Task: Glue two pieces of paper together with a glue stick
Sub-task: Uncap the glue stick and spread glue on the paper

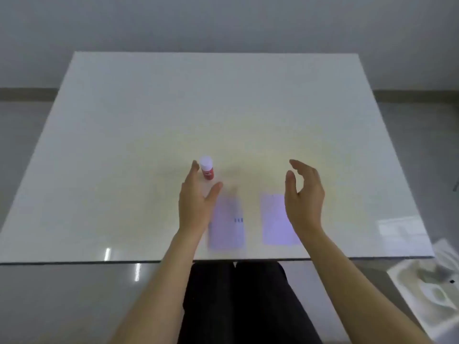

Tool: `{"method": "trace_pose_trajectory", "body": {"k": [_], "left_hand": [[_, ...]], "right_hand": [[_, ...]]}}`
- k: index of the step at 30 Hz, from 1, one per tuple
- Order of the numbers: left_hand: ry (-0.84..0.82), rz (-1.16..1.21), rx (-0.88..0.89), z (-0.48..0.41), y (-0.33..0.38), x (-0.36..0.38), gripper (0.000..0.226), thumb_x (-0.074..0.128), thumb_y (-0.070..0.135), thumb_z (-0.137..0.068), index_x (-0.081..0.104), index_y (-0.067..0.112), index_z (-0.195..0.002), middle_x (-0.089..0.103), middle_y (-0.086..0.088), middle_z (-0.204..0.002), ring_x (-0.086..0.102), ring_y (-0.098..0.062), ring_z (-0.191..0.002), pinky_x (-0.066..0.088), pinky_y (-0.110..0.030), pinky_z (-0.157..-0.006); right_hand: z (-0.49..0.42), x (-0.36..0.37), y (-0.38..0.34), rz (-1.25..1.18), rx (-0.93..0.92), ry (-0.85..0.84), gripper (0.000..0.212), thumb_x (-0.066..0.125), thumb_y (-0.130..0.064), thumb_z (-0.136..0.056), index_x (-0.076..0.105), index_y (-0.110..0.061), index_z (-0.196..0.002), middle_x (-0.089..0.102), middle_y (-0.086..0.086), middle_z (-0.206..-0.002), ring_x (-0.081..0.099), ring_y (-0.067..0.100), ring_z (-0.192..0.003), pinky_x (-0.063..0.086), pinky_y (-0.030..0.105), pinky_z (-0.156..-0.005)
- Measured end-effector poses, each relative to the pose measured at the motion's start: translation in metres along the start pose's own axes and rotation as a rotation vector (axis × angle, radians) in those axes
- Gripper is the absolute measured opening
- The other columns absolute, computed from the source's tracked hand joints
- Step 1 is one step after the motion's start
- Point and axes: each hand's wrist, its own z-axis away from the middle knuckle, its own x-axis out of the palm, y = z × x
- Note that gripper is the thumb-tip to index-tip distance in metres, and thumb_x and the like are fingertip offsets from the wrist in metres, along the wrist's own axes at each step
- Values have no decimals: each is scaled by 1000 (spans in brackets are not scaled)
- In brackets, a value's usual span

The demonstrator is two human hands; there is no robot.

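A small glue stick (207, 168) with a white cap and red body stands upright on the white table (223, 108). My left hand (196, 202) hovers open just beside it, fingertips near the cap, not gripping it. Two pale paper pieces lie near the table's front edge: the left paper (227, 224), with small dark marks, is partly hidden by my left hand, and the right paper (277, 219) is partly hidden by my right hand (304, 197). That hand floats above it, open and holding nothing.
The table's front edge (124, 261) runs just before my lap in dark trousers (236, 301). A white moulded packaging piece (432, 286) lies on the floor at the lower right. Grey floor surrounds the table.
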Motion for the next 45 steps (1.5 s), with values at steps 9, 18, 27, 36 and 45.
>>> {"method": "trace_pose_trajectory", "body": {"k": [9, 18, 27, 36, 45], "left_hand": [[241, 137, 345, -10, -19, 6, 15, 67, 19, -81, 67, 14, -96, 66, 5, -87, 60, -8, -80, 41, -4, -70], [201, -138, 662, 83, 4, -20, 35, 74, 14, -76, 69, 16, -110, 55, 4, -94, 51, -12, -87, 36, -11, -77], [265, -286, 824, 87, 19, -26, 34, 74, 15, -76, 69, 15, -110, 60, -1, -93, 51, -15, -89, 41, -23, -76], [278, -334, 836, 85, 29, -11, 32, 72, 21, -78, 69, 20, -110, 59, 2, -93, 50, -13, -90, 40, -26, -66], [277, -354, 793, 73, 16, -8, 34, 73, 22, -77, 68, 21, -111, 59, 2, -95, 52, -16, -92, 40, -27, -65]], "right_hand": [[-1, -6, 32, -155, -260, 101, 30, 55, -21, -93, 57, -22, -123, 55, -8, -117, 56, 13, -103, 33, -4, -72], [92, -15, -4, -327, -159, -241, 65, 44, -72, -79, 66, -13, -97, 66, -2, -57, 61, 14, -47, 50, 24, -50], [64, -36, -14, -318, -260, -539, 20, 52, -28, -95, 59, -10, -90, 54, 0, -66, 50, 12, -48, 42, 21, -49], [50, -40, -17, -255, -268, -450, 25, 51, -28, -95, 61, -10, -81, 59, 7, -65, 49, 12, -41, 39, 24, -44], [38, -32, -6, -225, -270, -445, 15, 58, -23, -92, 64, -11, -84, 62, 2, -66, 58, 12, -46, 46, 25, -47]]}}
